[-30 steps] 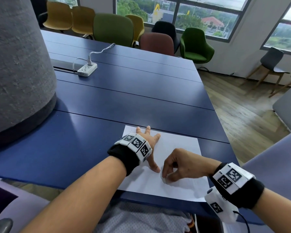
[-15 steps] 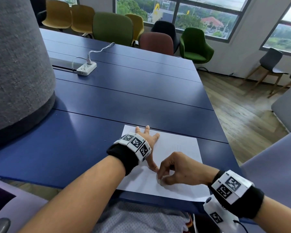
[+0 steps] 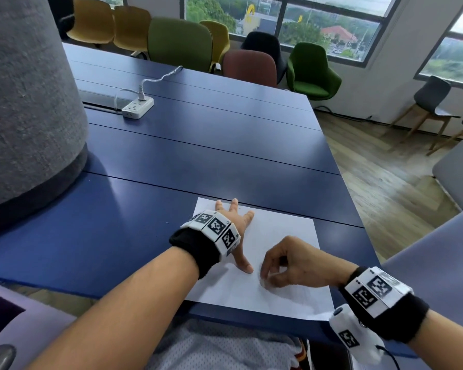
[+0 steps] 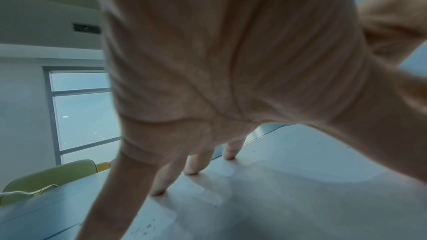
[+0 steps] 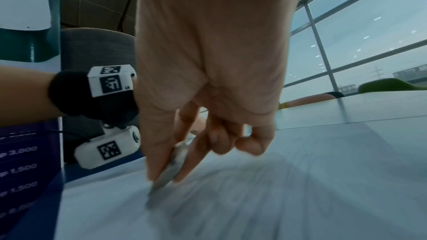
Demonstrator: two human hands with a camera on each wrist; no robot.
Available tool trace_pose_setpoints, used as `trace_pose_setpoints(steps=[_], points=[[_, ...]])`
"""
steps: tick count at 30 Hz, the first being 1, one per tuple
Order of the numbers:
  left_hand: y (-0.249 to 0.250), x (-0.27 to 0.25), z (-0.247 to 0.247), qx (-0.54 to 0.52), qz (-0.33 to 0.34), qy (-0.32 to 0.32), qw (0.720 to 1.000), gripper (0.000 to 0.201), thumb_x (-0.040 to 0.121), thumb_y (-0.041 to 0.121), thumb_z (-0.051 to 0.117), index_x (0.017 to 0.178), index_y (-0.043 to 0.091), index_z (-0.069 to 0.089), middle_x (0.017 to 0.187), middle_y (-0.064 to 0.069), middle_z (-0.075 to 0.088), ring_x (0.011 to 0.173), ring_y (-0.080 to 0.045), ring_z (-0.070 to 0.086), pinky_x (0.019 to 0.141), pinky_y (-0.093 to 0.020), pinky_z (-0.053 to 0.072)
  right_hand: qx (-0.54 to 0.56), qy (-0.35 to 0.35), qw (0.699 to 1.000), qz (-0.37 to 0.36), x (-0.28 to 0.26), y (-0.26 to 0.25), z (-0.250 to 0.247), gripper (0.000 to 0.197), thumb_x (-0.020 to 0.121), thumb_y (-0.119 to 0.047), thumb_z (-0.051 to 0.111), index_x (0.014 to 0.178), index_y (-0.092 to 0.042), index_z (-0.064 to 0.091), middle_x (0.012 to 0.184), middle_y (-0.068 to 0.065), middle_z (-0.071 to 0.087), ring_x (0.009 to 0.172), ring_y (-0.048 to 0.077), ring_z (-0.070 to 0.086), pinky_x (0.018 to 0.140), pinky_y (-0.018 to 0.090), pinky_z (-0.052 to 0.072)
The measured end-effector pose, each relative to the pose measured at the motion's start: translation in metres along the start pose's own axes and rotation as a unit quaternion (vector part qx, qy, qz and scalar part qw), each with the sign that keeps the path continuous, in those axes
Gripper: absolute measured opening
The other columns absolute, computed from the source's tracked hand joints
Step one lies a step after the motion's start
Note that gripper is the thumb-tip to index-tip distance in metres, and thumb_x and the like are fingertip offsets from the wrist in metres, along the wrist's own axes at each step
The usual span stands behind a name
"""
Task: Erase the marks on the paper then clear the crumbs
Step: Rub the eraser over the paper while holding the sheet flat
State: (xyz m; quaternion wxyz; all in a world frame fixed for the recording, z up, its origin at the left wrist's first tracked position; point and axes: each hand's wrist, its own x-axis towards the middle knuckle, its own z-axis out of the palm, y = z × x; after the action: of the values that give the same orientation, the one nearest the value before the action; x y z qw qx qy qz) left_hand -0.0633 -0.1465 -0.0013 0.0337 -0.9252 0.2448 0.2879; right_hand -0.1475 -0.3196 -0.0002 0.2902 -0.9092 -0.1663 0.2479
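Note:
A white sheet of paper (image 3: 284, 236) lies at the near edge of the blue table (image 3: 198, 161). My left hand (image 3: 238, 222) presses flat on the sheet's left part, fingers spread and straight, fingertips (image 4: 191, 171) down on the paper (image 4: 289, 189). My right hand (image 3: 267, 276) pinches a small pale eraser (image 5: 171, 167) between thumb and fingers, its tip pressed on the paper (image 5: 277, 198) near the front middle. Faint grey pencil marks show around the eraser in the right wrist view, blurred. Small dark specks (image 4: 148, 225) lie on the sheet near the left hand.
A white power strip (image 3: 138, 106) with its cable lies far back left on the table. A large grey felt-covered column (image 3: 24, 102) stands on the left. Coloured chairs (image 3: 182, 44) line the table's far side. A purple printed panel (image 5: 20, 171) is near my left.
My right hand with the eraser has slid a little to the left across the paper, toward the left thumb. The left hand has stayed pressed in place.

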Motion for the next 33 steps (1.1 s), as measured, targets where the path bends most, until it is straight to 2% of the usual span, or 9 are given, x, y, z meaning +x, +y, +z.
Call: trace_pose_setpoints(steps=[2,4,7,12,16,21,27,30,33], points=[[0.0,0.0,0.0,0.0,-0.001,-0.001,1.0,0.143,0.055,0.068,0.085,0.157,0.034,-0.009,0.163,-0.01,-0.023,0.147,-0.048,-0.015,0.113,-0.068,0.021,0.0,-0.036,0.999,0.002,0.0,-0.002,-0.001,0.012,0.076,-0.021,0.078,0.088,-0.022,0.077,0.081,0.003,0.074,0.067,0.02,0.061,0.064,0.029,0.05],[-0.001,0.002,0.001,0.0,0.0,0.002,1.0,0.144,0.054,0.07,0.084,0.157,0.034,-0.01,0.163,-0.01,-0.023,0.147,-0.047,-0.015,0.113,-0.068,0.022,-0.006,0.025,0.999,0.022,0.009,0.004,-0.009,0.011,0.076,-0.019,0.078,0.087,-0.022,0.077,0.073,-0.002,0.072,0.059,0.005,0.056,0.058,0.018,0.044],[-0.001,0.002,0.001,-0.001,-0.001,-0.001,1.0,0.144,0.054,0.07,0.084,0.157,0.035,-0.011,0.163,-0.009,-0.024,0.147,-0.046,-0.015,0.114,-0.066,0.021,0.02,0.14,0.989,0.051,0.018,0.009,-0.013,0.006,0.076,-0.017,0.077,0.082,-0.019,0.077,0.061,-0.008,0.063,0.051,0.0,0.051,0.054,0.017,0.041],[0.0,-0.002,-0.001,0.0,0.001,-0.002,1.0,0.142,0.057,0.068,0.084,0.157,0.033,-0.011,0.162,-0.011,-0.024,0.147,-0.047,-0.015,0.115,-0.066,0.02,0.019,0.05,0.997,0.053,0.015,0.0,-0.017,0.009,0.077,-0.011,0.077,0.086,-0.012,0.077,0.055,-0.012,0.062,0.049,-0.002,0.052,0.051,0.008,0.036],[-0.001,-0.001,0.0,-0.002,-0.002,-0.003,1.0,0.143,0.055,0.068,0.084,0.157,0.035,-0.01,0.162,-0.009,-0.024,0.147,-0.046,-0.015,0.115,-0.065,0.021,0.047,0.148,0.986,0.061,0.028,0.009,-0.022,0.005,0.075,-0.013,0.079,0.078,-0.014,0.076,0.054,-0.009,0.062,0.048,0.001,0.05,0.053,0.02,0.04],[0.0,-0.003,-0.002,0.003,0.0,-0.001,1.0,0.141,0.058,0.068,0.083,0.157,0.033,-0.011,0.163,-0.01,-0.023,0.147,-0.047,-0.015,0.116,-0.065,0.019,-0.018,0.012,1.0,0.016,0.02,0.006,-0.018,0.009,0.073,-0.019,0.079,0.08,-0.025,0.077,0.075,0.001,0.072,0.061,0.006,0.055,0.059,0.022,0.044],[0.001,-0.001,0.0,0.003,-0.004,-0.002,1.0,0.142,0.056,0.069,0.083,0.156,0.034,-0.012,0.163,-0.009,-0.024,0.147,-0.047,-0.016,0.115,-0.065,0.021,0.001,0.132,0.991,0.015,0.032,0.012,-0.022,0.007,0.075,-0.015,0.078,0.078,-0.021,0.077,0.063,-0.006,0.064,0.056,0.003,0.051,0.055,0.02,0.04],[0.002,-0.003,-0.001,0.009,-0.002,-0.001,1.0,0.141,0.058,0.068,0.083,0.157,0.033,-0.012,0.163,-0.011,-0.023,0.147,-0.047,-0.015,0.116,-0.064,0.02,-0.001,0.052,0.999,-0.001,0.024,0.006,-0.015,0.016,0.073,-0.016,0.077,0.071,-0.031,0.073,0.075,0.0,0.072,0.067,0.019,0.061,0.066,0.034,0.052],[0.002,-0.003,0.0,0.007,0.0,0.003,1.0,0.141,0.058,0.069,0.083,0.157,0.033,-0.011,0.163,-0.011,-0.022,0.147,-0.047,-0.014,0.115,-0.064,0.021,-0.038,0.047,0.998,0.001,0.032,0.007,-0.026,0.015,0.073,-0.016,0.078,0.075,-0.031,0.074,0.077,0.003,0.072,0.064,0.018,0.06,0.063,0.029,0.05]])
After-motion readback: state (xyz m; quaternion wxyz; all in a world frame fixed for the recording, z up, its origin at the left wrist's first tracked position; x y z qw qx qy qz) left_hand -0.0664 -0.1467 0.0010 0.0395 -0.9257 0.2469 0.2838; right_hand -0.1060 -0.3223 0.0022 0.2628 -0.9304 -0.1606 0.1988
